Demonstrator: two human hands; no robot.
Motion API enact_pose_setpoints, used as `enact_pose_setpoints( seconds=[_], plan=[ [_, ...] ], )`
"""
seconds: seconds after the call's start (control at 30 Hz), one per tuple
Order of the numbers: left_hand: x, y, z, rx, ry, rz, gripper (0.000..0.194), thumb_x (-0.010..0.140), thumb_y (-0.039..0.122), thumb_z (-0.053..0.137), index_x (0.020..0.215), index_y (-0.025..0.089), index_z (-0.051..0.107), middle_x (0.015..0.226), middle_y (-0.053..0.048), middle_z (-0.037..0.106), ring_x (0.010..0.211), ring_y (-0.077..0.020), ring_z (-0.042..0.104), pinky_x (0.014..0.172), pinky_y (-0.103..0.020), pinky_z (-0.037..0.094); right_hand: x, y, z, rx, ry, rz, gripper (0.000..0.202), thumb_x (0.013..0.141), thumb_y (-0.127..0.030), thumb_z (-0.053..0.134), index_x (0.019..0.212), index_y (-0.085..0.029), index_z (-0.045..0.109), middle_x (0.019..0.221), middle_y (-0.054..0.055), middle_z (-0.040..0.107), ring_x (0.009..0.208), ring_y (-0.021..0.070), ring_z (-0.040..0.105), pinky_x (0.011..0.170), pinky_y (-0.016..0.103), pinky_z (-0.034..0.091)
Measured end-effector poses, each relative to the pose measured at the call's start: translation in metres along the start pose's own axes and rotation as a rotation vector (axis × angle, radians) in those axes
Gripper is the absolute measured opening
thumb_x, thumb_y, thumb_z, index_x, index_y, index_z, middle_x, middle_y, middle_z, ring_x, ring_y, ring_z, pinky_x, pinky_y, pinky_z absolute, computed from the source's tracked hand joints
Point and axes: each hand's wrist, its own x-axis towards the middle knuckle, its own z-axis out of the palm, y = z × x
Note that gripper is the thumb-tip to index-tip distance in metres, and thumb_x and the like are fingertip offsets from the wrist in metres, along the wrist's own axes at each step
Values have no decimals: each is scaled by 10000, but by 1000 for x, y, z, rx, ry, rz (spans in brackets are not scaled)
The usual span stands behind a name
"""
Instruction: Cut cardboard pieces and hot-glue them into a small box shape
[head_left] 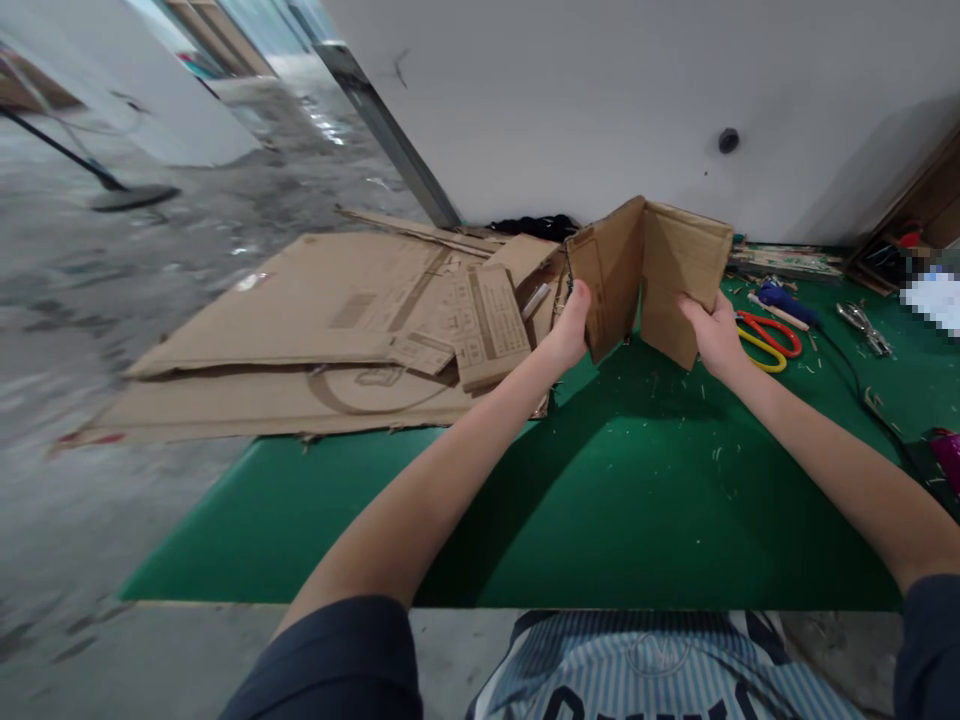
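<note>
Both my hands hold a piece of cardboard (611, 275) that stands up in a V, its fold pointing away from me. My left hand (571, 325) grips the left panel at its outer edge, the thumb on the near side. On the right panel, my right hand (711, 325) pinches the outer edge with the thumb in front; its other fingers are hidden behind. The piece is over the green tabletop (600, 500); whether its lower edge touches the surface, I cannot tell. Just beyond my right hand lie scissors (772, 340) with red and yellow handles.
Flat cardboard sheets (300, 300) and smaller printed cardboard pieces (491, 330) cover the table's left side. At right lie a blue-handled tool (784, 298) with a cord, metal pliers (862, 328) and small scraps. A white wall (600, 110) rises behind the table.
</note>
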Motion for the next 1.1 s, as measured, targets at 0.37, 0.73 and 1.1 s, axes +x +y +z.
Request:
enact_pose_setpoints(
  seconds=[0.37,0.73,1.1],
  plan=[
    [1,9,1,73,127,84,669,658,574,788,1197,220,607,1345,-98,642,1309,-318,561,1120,-476,452,2,4,-12,-34,138,-38,436,733,-563,733,975,-206,664,1076,108,735,1046,279,684,994,494,521],
    [0,2,-6,-24,-142,-535,536,645,215,824,1150,209,644,1303,-116,669,1262,-297,604,1105,-485,479,31,-35,-66,153,-130,345,453,643,-407,837,1032,-252,667,1208,71,714,1186,333,625,1004,549,541],
    [36,21,-26,98,239,-81,466,516,192,734,965,212,614,1138,-112,703,1181,-358,629,1035,-529,508,37,-13,-73,97,-55,199,522,634,-494,841,1043,-222,666,1220,107,706,1132,319,657,994,554,544]
  ],
)
